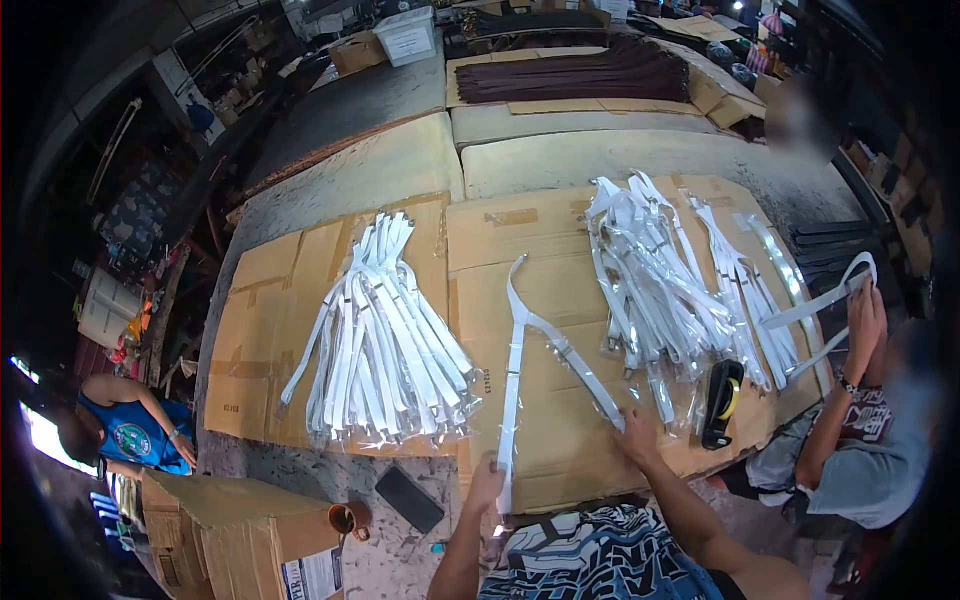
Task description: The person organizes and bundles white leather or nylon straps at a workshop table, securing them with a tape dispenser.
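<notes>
A white Y-shaped strap with small metal clips lies spread on the cardboard sheet. My left hand is closed on the lower end of its left leg. The end of the right leg is in my right hand, its fingers closed round it. To the left is a fanned pile of white straps, partly in clear plastic. Beyond my right hand lies a heap of bagged white straps, with a black tape dispenser nearest to that hand on the right.
At the right, a co-worker's hands hold another white strap. Another person is at the far left. A dark phone, a brown cup and a cardboard box are near the front edge. Dark straps lie at the back.
</notes>
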{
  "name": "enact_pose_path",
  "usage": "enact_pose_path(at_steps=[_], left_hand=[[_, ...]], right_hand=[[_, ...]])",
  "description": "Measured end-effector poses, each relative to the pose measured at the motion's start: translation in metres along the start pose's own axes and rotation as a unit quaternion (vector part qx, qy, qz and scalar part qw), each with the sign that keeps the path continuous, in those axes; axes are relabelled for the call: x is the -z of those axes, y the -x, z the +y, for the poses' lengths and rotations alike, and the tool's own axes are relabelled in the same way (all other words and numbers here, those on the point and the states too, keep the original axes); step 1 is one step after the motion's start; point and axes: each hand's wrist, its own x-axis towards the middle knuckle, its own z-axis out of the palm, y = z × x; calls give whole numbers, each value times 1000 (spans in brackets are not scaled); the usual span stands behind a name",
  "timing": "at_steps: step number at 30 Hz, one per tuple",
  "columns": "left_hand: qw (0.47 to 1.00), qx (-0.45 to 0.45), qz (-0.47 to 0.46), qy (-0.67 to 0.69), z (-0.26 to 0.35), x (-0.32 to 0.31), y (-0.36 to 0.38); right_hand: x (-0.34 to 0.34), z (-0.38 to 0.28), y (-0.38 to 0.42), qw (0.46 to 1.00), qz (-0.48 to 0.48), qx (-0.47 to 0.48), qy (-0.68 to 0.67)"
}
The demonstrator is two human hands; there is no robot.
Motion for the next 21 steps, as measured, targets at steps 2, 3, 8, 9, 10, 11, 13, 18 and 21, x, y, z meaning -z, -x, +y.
enact_pose_path(at_steps=[2,3,8,9,10,11,13,18,21], left_hand=[[999,-6,28,23,-6,-12,2],[998,-28,64,-1,-2,-18,-4],[988,10,110,-107,43,-20,-34],[987,-45,136,-76,30,-23,-43],[981,-100,160,-44,5,-28,-63],[970,-156,185,-10,-8,-29,-75],[951,-190,195,-146,43,-15,-53],[932,-211,187,-229,49,-17,-10],[930,-249,134,-234,66,-39,35]], right_hand=[[7,1,3,1000,-8,0,18],[4,5,1,1000,-6,10,24],[-21,13,-18,997,20,67,44],[-18,8,-17,996,36,71,30],[-10,-1,-15,996,52,76,16],[-2,-7,-11,994,69,82,3],[10,-11,2,989,115,78,-50],[32,13,77,982,157,66,-81],[33,36,141,985,138,-23,-103]])
